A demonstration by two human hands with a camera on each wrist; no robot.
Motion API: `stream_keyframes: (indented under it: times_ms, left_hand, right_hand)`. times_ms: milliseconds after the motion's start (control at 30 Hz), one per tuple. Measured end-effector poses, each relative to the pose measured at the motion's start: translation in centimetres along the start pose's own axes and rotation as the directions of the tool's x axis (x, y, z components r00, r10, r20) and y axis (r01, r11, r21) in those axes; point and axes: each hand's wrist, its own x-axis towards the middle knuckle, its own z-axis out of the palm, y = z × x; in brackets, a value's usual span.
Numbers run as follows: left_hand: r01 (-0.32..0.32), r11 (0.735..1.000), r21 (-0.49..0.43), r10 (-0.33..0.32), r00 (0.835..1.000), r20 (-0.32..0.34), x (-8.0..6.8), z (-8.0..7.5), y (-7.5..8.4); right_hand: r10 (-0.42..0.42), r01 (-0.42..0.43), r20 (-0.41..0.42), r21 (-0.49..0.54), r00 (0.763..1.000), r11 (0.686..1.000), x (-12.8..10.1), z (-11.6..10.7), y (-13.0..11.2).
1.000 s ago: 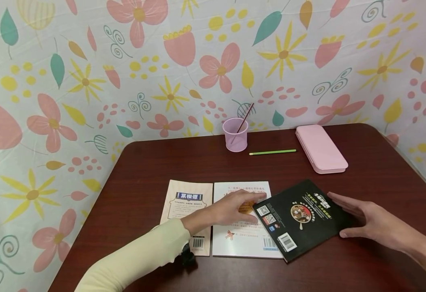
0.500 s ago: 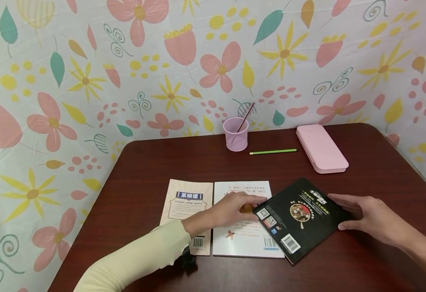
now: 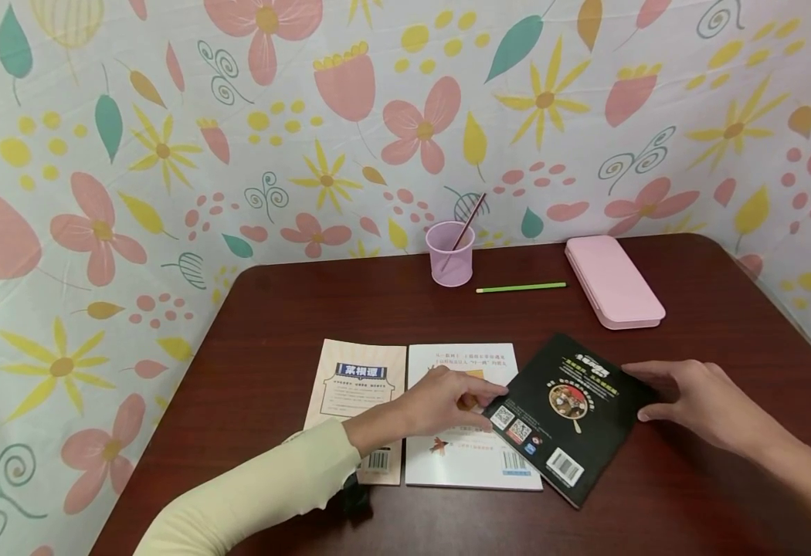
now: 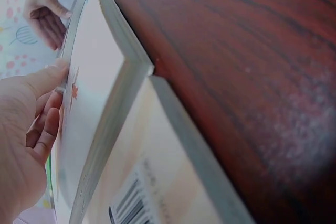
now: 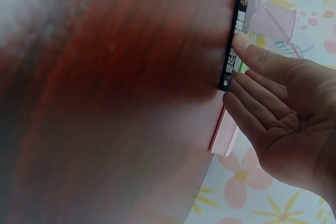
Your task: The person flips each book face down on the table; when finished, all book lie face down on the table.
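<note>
Shifted since the earlier head view: black book, turned clockwise and slid toward my near edge, its barcode corner now past the bottom edge of the white book it overlaps. Item, right hand: I log it with fingers straight and relaxed, fingertips pressed against the black book's right edge; the wrist view shows the thumb tip on the spine, nothing gripped. Item, left hand: moved a little left, fingers bent and resting on the white book, fingertips meeting the black book's left corner; whether they pinch it I cannot tell. Item, cream book: unmoved, just left of the white one. Reading: I judge the black book is being squared between both hands, not yet aligned.
</note>
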Motion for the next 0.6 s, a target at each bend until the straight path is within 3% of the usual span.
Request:
stream_keyframes:
  times_ms: [367,600]
  left_hand:
    - [-0.055,0.989,0.136,0.059,0.998,-0.022,-0.6,0.5,0.4]
    - [-0.073,0.967,0.245,0.095,0.992,-0.08,-1.0,1.2,1.3]
  right_hand:
    - [0.014,-0.014,-0.001,-0.06,1.0,0.998,1.5,-0.1,0.2]
    - [0.001,-0.002,-0.025,-0.054,1.0,0.999,2.5,0.0,0.6]
